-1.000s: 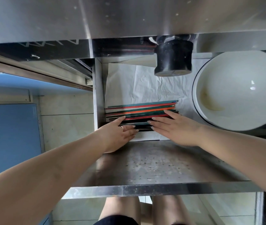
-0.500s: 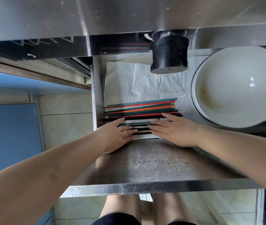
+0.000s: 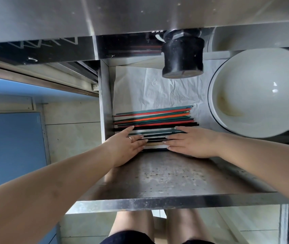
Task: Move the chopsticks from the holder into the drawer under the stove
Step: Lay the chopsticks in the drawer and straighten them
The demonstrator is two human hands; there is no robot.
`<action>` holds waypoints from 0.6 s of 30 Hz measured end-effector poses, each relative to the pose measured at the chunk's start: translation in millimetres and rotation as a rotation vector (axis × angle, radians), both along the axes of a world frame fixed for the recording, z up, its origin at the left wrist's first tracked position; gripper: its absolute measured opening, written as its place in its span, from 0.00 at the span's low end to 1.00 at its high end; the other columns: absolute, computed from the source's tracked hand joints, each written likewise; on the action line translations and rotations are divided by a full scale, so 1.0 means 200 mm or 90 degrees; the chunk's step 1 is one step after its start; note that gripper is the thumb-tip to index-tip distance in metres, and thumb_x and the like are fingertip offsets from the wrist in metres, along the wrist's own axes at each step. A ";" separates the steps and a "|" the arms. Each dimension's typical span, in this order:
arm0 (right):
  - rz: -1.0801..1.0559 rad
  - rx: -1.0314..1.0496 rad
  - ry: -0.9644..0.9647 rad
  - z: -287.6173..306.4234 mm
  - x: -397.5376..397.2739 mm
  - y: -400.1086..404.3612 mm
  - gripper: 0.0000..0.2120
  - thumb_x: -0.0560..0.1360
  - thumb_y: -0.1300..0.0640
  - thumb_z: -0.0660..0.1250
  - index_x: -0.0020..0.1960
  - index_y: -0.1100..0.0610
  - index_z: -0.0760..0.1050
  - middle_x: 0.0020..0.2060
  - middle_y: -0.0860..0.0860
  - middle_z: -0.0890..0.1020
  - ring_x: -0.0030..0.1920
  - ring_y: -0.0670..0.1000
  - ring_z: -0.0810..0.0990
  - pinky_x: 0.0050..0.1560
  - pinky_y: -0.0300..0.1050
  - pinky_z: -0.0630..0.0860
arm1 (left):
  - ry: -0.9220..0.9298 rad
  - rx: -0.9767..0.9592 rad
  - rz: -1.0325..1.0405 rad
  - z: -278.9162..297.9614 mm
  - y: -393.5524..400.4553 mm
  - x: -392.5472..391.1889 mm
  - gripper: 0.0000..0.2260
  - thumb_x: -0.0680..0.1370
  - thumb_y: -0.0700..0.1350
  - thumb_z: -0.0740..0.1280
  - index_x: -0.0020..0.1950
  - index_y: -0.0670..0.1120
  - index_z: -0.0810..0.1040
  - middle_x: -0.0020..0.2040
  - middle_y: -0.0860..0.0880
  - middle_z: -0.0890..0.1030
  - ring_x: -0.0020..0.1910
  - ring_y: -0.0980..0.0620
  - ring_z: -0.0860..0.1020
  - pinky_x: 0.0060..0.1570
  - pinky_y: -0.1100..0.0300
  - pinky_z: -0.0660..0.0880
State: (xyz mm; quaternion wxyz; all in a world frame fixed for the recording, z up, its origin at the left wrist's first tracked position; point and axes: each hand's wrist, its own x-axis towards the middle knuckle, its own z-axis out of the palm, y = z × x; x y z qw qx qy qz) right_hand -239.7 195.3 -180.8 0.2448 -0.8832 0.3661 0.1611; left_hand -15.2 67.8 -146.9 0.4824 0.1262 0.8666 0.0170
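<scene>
I judge the job nearly done: the chopsticks (image 3: 155, 118) lie in a flat row on the paper (image 3: 150, 88) at the drawer's (image 3: 105, 103) near left corner, beside a bowl (image 3: 256, 92). Only tidying and closing seem left. My left hand (image 3: 125, 146) and right hand (image 3: 193, 142) rest flat on the nearest sticks, fingers spread, gripping nothing.

hands pulled back, chopsticks spread
Left hand (image 3: 125, 147) and right hand (image 3: 193, 143) slid toward drawer front; chopsticks (image 3: 155, 118) now fan wider, more dark ones exposed.
</scene>
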 end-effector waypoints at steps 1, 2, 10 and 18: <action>-0.002 -0.010 0.012 0.01 0.00 -0.02 0.25 0.71 0.59 0.68 0.67 0.55 0.71 0.69 0.51 0.72 0.69 0.54 0.71 0.68 0.58 0.62 | 0.008 -0.006 0.018 0.01 -0.01 -0.01 0.24 0.82 0.42 0.48 0.77 0.44 0.45 0.79 0.46 0.44 0.77 0.45 0.47 0.70 0.40 0.39; -0.016 -0.012 0.036 0.02 0.01 -0.03 0.25 0.74 0.60 0.63 0.71 0.55 0.65 0.73 0.52 0.65 0.73 0.55 0.63 0.71 0.58 0.55 | 0.017 -0.018 0.041 0.02 -0.02 -0.02 0.24 0.82 0.43 0.47 0.77 0.45 0.44 0.79 0.45 0.43 0.77 0.45 0.45 0.71 0.40 0.39; -0.095 0.022 0.193 0.09 0.02 -0.08 0.27 0.79 0.58 0.48 0.76 0.58 0.45 0.77 0.56 0.44 0.76 0.57 0.43 0.73 0.60 0.40 | -0.028 -0.125 0.115 0.02 -0.07 -0.03 0.26 0.82 0.46 0.47 0.76 0.44 0.39 0.78 0.44 0.39 0.77 0.44 0.43 0.72 0.40 0.42; -0.076 0.046 0.159 0.10 0.04 -0.03 0.26 0.76 0.59 0.50 0.75 0.58 0.56 0.76 0.57 0.55 0.76 0.57 0.53 0.72 0.61 0.47 | -0.043 -0.115 0.115 0.05 -0.05 0.00 0.26 0.82 0.46 0.45 0.76 0.43 0.38 0.78 0.43 0.39 0.77 0.43 0.41 0.71 0.39 0.42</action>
